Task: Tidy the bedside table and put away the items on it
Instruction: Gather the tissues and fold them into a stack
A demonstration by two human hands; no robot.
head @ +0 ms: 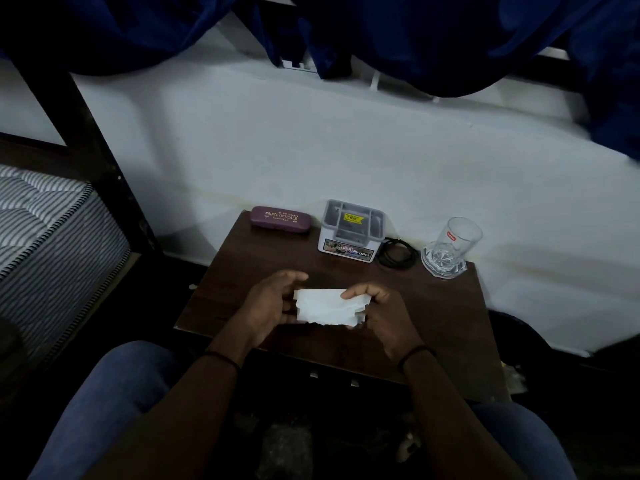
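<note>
Blue-trousered knees (114, 393) at the bottom edge, bare forearms reaching up from between them, a thin black band on each wrist. Both hands over the near half of the dark brown wooden counter (433, 306), holding a white, ragged-edged folded paper tissue (325, 308) between them. Left hand (273, 306) at 9 o'clock of the tissue, fingers curled round its left end, thumb raised above. Right hand (381, 313) at 3 o'clock, thumb on top and fingers curled beneath, pinching the right end. Whether the tissue touches the counter: cannot tell.

Farther back, along the far edge: a maroon oblong spectacle case with gold lettering (280, 220) at 11 o'clock from the tissue; a white and grey compartmented plastic organiser box with a yellow sticker (351, 230) at 12 o'clock; a coiled black cable (396, 258) just right of the box; a clear faceted drinking glass (450, 247) at 1 o'clock, on the far right corner.

Beyond, a white wall. Striped mattress (41, 230) at 9 o'clock, dark blue curtains (398, 32) hanging at 12.
</note>
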